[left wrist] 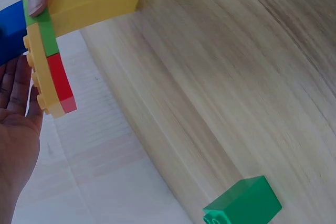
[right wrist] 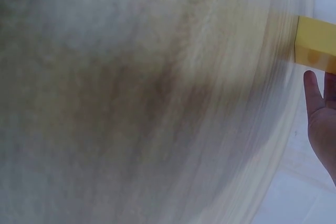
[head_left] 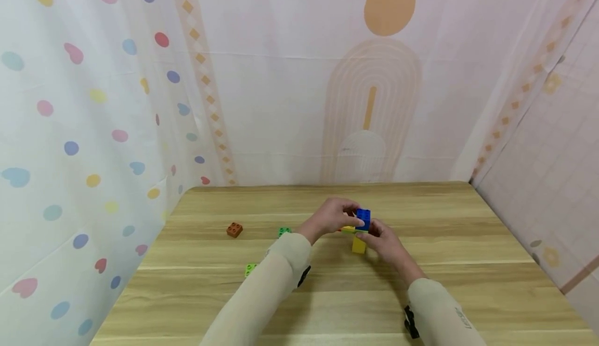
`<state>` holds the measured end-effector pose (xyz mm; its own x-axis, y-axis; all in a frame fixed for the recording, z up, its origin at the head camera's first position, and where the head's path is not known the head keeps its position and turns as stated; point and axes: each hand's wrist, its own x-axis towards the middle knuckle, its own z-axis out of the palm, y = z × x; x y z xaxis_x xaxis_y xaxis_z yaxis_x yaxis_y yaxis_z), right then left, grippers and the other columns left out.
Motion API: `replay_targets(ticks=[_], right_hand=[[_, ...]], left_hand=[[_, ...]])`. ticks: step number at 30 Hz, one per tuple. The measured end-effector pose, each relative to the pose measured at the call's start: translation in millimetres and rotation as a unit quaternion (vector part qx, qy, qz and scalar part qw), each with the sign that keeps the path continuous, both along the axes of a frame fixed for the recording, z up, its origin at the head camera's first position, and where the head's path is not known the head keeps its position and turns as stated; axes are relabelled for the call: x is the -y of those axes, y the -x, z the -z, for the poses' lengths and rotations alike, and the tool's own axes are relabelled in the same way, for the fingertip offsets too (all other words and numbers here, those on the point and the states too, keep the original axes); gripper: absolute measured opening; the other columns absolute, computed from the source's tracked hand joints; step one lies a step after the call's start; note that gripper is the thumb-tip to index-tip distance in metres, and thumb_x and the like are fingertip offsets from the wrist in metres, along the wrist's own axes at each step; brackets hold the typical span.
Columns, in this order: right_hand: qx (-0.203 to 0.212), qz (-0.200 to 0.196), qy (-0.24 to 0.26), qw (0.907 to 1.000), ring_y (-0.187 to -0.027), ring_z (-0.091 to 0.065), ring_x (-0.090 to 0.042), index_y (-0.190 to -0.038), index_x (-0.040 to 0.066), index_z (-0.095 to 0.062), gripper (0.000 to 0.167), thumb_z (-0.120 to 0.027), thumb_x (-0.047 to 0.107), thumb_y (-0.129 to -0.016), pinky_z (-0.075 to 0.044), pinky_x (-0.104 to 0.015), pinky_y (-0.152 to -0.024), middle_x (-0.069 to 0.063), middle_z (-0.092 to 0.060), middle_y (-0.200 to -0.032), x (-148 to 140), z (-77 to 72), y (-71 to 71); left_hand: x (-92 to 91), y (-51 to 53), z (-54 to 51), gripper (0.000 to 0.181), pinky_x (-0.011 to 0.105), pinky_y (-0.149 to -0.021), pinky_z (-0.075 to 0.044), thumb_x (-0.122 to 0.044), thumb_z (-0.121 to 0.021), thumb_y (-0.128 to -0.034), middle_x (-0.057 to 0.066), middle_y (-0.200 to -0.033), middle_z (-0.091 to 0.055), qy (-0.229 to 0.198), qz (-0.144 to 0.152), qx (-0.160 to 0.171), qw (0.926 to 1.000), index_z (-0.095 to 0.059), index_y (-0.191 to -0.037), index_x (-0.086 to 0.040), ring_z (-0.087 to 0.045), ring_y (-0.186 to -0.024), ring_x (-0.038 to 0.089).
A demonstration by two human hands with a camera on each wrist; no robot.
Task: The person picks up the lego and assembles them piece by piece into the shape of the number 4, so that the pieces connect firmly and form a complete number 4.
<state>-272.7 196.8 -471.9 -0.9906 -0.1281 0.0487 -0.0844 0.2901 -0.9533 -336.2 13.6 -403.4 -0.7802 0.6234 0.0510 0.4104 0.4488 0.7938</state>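
A blue brick (head_left: pixel 363 214) tops a small build of toy bricks held over the table. My left hand (head_left: pixel 333 216) pinches that blue brick, thumb on its near side. Below it come a green brick (left wrist: pixel 48 36), a red brick (left wrist: pixel 62 83) beside the green one, and a studded light-yellow brick (left wrist: pixel 43 74) along both. A tall yellow block (head_left: pixel 359 246) forms the lower part. My right hand (head_left: pixel 386 239) grips the build from the right, its thumb on the green brick near the yellow block. In the right wrist view, only part of the yellow block (right wrist: pixel 315 40) shows.
Left of the hands, a brown brick (head_left: pixel 234 229), a green brick (head_left: pixel 284 230) and a light-green brick (head_left: pixel 250 269) lie on the wooden table (head_left: pixel 468 263). My left sleeve partly covers the light-green one. A patterned curtain (head_left: pixel 281 101) hangs behind the table's far edge.
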Motion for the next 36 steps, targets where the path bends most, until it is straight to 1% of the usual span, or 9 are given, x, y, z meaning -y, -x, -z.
replay_targets(ticks=[6, 8, 13, 18, 21, 24, 30, 33, 36], right_hand=[[-0.003, -0.004, -0.005, 1.0000, -0.115, -0.055, -0.027, -0.137, 0.005, -0.053, 0.045, -0.062, 0.029, -0.100, -0.045, -0.047, -0.099, -0.015, -0.059, -0.132, 0, -0.9, -2.4], [-0.003, -0.003, -0.011, 0.9999, -0.115, -0.055, -0.027, -0.137, 0.006, -0.053, 0.045, -0.062, 0.030, -0.100, -0.045, -0.047, -0.099, -0.014, -0.059, -0.131, 0, -0.8, -2.3], [-0.002, 0.002, -0.023, 0.9997, -0.118, -0.056, -0.028, -0.138, 0.008, -0.055, 0.046, -0.062, 0.032, -0.099, -0.044, -0.049, -0.100, -0.013, -0.060, -0.130, 0, -0.9, -1.4], [-0.002, -0.004, -0.038, 0.9993, -0.119, -0.056, -0.029, -0.138, 0.010, -0.056, 0.047, -0.064, 0.034, -0.098, -0.044, -0.050, -0.100, -0.012, -0.061, -0.130, -2, -3.1, -0.7], [0.000, -0.007, -0.033, 0.9994, -0.118, -0.057, -0.029, -0.138, 0.009, -0.056, 0.048, -0.065, 0.032, -0.098, -0.045, -0.049, -0.099, -0.012, -0.061, -0.129, -3, -6.6, -0.3], [0.005, -0.009, -0.019, 0.9998, -0.120, -0.056, -0.029, -0.142, 0.008, -0.052, 0.053, -0.066, 0.032, -0.097, -0.044, -0.049, -0.100, -0.013, -0.060, -0.132, -7, -13.2, -1.1], [0.008, -0.011, -0.013, 0.9998, -0.129, -0.049, -0.034, -0.149, 0.007, -0.043, 0.067, -0.064, 0.041, -0.096, -0.039, -0.052, -0.105, -0.017, -0.053, -0.141, -13, -24.7, -3.1], [0.005, -0.008, -0.013, 0.9999, -0.133, -0.046, -0.035, -0.151, 0.008, -0.041, 0.068, -0.062, 0.044, -0.097, -0.036, -0.053, -0.107, -0.018, -0.049, -0.145, -14, -29.1, -4.5], [-0.002, -0.005, -0.008, 1.0000, -0.133, -0.046, -0.035, -0.150, 0.009, -0.043, 0.064, -0.060, 0.042, -0.099, -0.036, -0.052, -0.107, -0.018, -0.049, -0.145, -15, -31.7, -4.7]], left_hand=[[1.6, -3.3, 1.8, 0.031, 0.027, -0.059, -0.050, -0.029, -0.075, -0.0906, -0.003, -0.089, -0.064, 0.003, -0.008, 0.000, 1.0000, -0.071, -0.118, -0.016, -0.055, -0.075, 0.013], [2.0, -3.5, 2.1, 0.033, 0.027, -0.060, -0.050, -0.030, -0.075, -0.0903, -0.003, -0.091, -0.063, 0.006, -0.009, -0.009, 0.9999, -0.071, -0.120, -0.016, -0.055, -0.077, 0.014], [2.7, -3.9, 2.3, 0.034, 0.026, -0.062, -0.049, -0.031, -0.074, -0.0909, -0.005, -0.095, -0.063, 0.012, -0.003, -0.028, 0.9995, -0.071, -0.121, -0.016, -0.054, -0.083, 0.014], [3.1, -4.3, 2.8, 0.032, 0.026, -0.063, -0.048, -0.029, -0.073, -0.0921, -0.006, -0.094, -0.063, 0.014, 0.000, -0.028, 0.9995, -0.071, -0.121, -0.016, -0.054, -0.084, 0.013], [3.9, -3.9, 3.2, 0.031, 0.026, -0.063, -0.048, -0.029, -0.073, -0.0923, -0.006, -0.093, -0.063, 0.013, 0.002, -0.030, 0.9995, -0.071, -0.120, -0.016, -0.054, -0.084, 0.014], [3.4, -4.6, 1.8, 0.030, 0.026, -0.066, -0.047, -0.029, -0.072, -0.0924, -0.007, -0.093, -0.064, 0.015, 0.002, -0.037, 0.9992, -0.071, -0.120, -0.016, -0.054, -0.086, 0.013], [3.3, -6.7, 0.0, 0.032, 0.025, -0.073, -0.047, -0.029, -0.072, -0.0924, -0.009, -0.096, -0.065, 0.023, -0.011, -0.046, 0.9986, -0.071, -0.122, -0.015, -0.054, -0.090, 0.010], [2.5, -7.3, 0.3, 0.032, 0.025, -0.075, -0.047, -0.028, -0.073, -0.0920, -0.009, -0.096, -0.065, 0.026, -0.014, -0.045, 0.9985, -0.071, -0.122, -0.015, -0.054, -0.090, 0.009], [1.2, -8.0, 0.3, 0.033, 0.025, -0.078, -0.047, -0.027, -0.074, -0.0914, -0.009, -0.097, -0.065, 0.028, -0.014, -0.042, 0.9986, -0.071, -0.122, -0.014, -0.054, -0.091, 0.010]])
